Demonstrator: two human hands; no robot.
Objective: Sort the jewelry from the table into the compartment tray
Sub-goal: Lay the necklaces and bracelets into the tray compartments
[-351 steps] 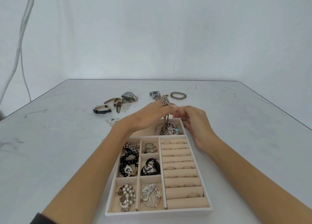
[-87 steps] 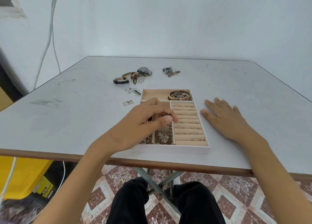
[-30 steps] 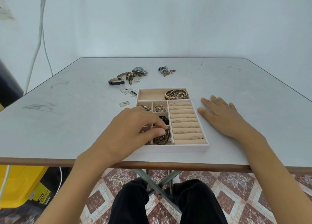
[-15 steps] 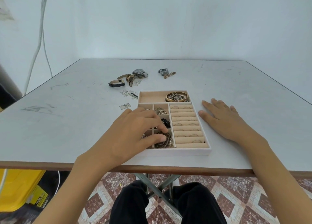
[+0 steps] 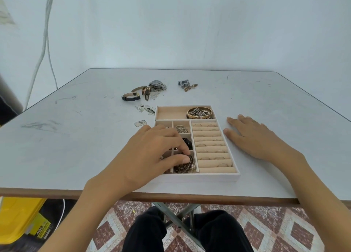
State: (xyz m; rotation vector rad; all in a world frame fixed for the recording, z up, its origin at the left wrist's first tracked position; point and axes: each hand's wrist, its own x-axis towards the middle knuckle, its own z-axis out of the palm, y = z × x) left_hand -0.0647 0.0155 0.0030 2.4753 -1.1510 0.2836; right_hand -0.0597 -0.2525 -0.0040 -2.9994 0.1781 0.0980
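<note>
My left hand [image 5: 152, 153] is curled down over the tray's [image 5: 201, 176] near-left compartments, thumb and forefinger pinching the dark beaded bracelet [image 5: 185, 166]. The bracelet lies in the nearest small compartment, the one against the ring rolls [image 5: 212, 147]. About three seconds ago this hand was held higher above the tray with its fingers bunched; it has come down since, and over the last half second it has hardly shifted. My right hand [image 5: 254, 136] lies flat on the table [image 5: 76, 137], fingers straight, just beside the tray's right wall and well apart from the left; it has stayed there through the last three seconds. Nearly twelve seconds ago both hands were together over the tray's far compartment.

That long far compartment holds a gold bangle [image 5: 199, 112] ringing a tangle of chains at its right end. In the small compartments beyond my fingers I see silver rings [image 5: 181, 128] and, nearer, a black piece [image 5: 188, 142].

Off the tray's far left corner lie scattered small earrings [image 5: 144, 108] and a small card [image 5: 140, 123]. Further beyond the tray sit a black-strap watch [image 5: 131, 97], a rose-gold watch [image 5: 145, 90], a silver watch [image 5: 156, 84], a silver clasp piece [image 5: 183, 82] and a gold chain [image 5: 190, 87] touching it, unmoved over the last three seconds.
</note>
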